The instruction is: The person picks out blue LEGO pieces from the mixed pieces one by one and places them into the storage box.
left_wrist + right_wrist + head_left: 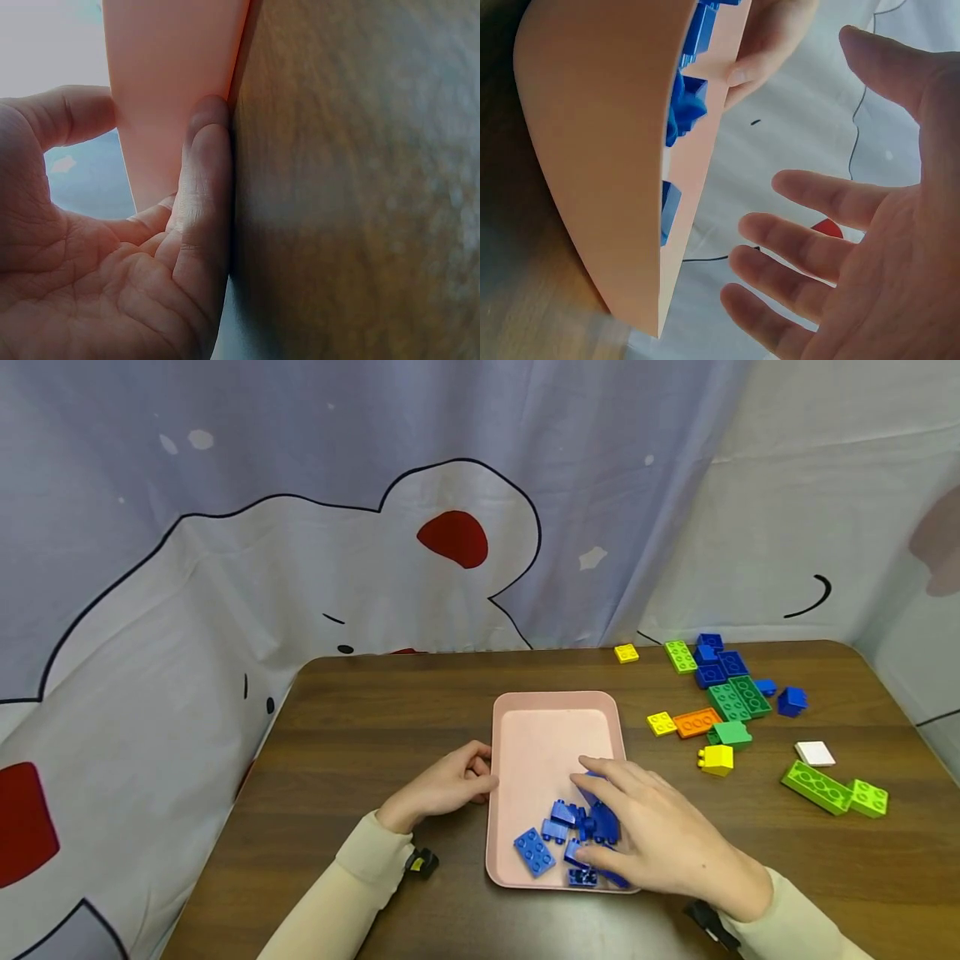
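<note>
A pink tray (555, 735) lies on the table with several blue building blocks (535, 852) loose in its near half. At its left side is my left hand (450, 785), with the thumb on the rim and curled fingers against the outer wall; the left wrist view shows this hand (150, 225) touching the tray (165, 82). Over the blue blocks hovers my right hand (652, 822), covering some of them. In the right wrist view the right hand (840, 240) has spread fingers, apart from the tray wall (600, 150), with nothing in its grasp.
Right of the tray, loose blocks lie on the wooden table (360, 718): dark blue blocks (732, 663), green blocks (727, 702), an orange block (697, 722), yellow blocks (716, 760), a white piece (814, 753) and lime blocks (817, 787). A printed curtain (300, 568) hangs behind.
</note>
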`<state>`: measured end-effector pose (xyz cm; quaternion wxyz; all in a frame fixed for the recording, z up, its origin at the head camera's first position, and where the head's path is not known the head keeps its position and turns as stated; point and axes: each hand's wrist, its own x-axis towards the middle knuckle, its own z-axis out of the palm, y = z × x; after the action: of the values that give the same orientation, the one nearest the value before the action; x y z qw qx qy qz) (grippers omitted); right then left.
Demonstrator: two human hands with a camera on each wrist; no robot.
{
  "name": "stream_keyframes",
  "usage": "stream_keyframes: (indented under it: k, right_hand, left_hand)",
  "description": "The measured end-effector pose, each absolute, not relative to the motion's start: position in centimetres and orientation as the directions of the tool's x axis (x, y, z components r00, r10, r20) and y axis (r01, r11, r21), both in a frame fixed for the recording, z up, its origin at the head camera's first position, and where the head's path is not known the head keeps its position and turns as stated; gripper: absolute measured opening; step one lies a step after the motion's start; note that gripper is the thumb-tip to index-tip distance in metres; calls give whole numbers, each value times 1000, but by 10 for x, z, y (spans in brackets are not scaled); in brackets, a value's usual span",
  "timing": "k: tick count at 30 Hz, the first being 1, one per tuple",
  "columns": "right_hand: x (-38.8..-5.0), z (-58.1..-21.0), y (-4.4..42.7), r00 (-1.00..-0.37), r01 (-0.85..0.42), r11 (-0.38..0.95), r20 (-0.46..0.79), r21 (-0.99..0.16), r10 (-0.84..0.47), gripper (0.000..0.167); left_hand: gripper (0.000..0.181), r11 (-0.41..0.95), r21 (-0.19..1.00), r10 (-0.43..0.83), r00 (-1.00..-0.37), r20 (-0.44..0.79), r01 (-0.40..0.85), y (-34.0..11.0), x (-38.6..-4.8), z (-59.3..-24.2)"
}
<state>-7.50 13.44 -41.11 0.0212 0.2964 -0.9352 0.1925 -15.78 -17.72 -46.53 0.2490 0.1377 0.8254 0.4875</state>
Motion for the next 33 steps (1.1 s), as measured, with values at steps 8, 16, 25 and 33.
stream_keyframes:
  k: [8,16,25,33]
  right_hand:
    - [-81,-412,154,-839,-543,779,169,-312,-517,81]
    - [-88,-411,188,-863,-503,823,205,-265,-462,80]
    - [-104,-404,234,-879,-458,864,255,-212,-403,85]
    - [-133,-408,285,-931,-346,912,200,-219,-305,87]
  left_hand:
    - [46,486,874,470,-837,-280,-19,-177,-159,-466]
    - [47,487,873,475,-835,-278,-13,-177,-158,-464]
    - [45,487,873,470,-836,-282,-20,-177,-158,-465]
    - [44,491,871,470,-838,-277,-13,-177,-157,-464]
